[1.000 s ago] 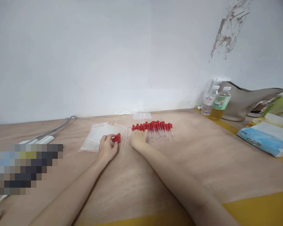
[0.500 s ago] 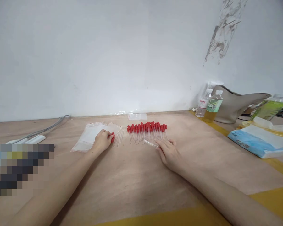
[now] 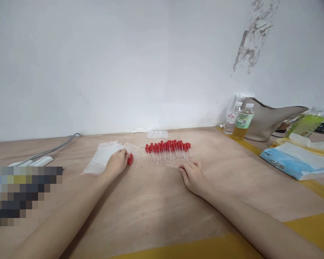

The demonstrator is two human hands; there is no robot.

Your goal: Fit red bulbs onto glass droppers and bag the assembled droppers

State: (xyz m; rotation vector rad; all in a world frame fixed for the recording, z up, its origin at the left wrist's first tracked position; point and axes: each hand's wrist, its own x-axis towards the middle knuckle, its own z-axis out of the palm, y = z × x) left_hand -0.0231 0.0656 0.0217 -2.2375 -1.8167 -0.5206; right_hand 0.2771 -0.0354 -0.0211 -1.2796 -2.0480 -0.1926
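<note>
the right hand (image 3: 193,176) is closed at the fingertips on a slender, clear, straw-like tube (image 3: 172,166), whose visible end points left, just in front of the row; its other end is hidden by the fingers. a second ago this hand covers the left end of the row; it now lies low at the near right side. half a second ago the tube shows as a broader streak, now as one thin line, which suggests a steadier or turned hold. the left hand (image 3: 116,162) remains curled around small, glossy red, rubber-like bulbs (image 3: 130,159); how many cannot be told. tube and bulbs are thus held apart, one kind in each hand.

between the hands, loose clear thin tubes (image 3: 136,159) lie beside the bulbs. beyond is a dense row of red-topped clear droppers (image 3: 167,145), their tops toward the wall, now uncovered by the arm. a flat translucent plastic bag (image 3: 99,158) lies partly under or beside the left hand, on the brown, paper-like surface (image 3: 140,208). farther right stands a clear bottle with amber liquid (image 3: 243,122).
</note>
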